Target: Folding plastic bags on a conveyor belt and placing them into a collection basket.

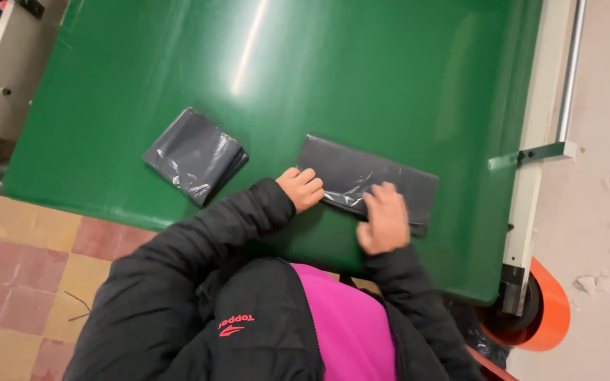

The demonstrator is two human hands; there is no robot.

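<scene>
Grey folded bags [195, 155] lie stacked on the table [390, 70], left of a long bag [368, 180] only part-folded. Left hand [302, 188], curled, and right hand [384, 220], flat, press it, gripping nothing.

Broad open room is offered by the green surface [361, 77] above and to the right of the long dark plastic bag [368, 178]. To the left, passage is narrowed by the folded stack of dark bags [195, 155], with a bare gap left between the two. The right edge is bounded by a white frame rail [531, 176] and a metal bracket [534, 153].
</scene>
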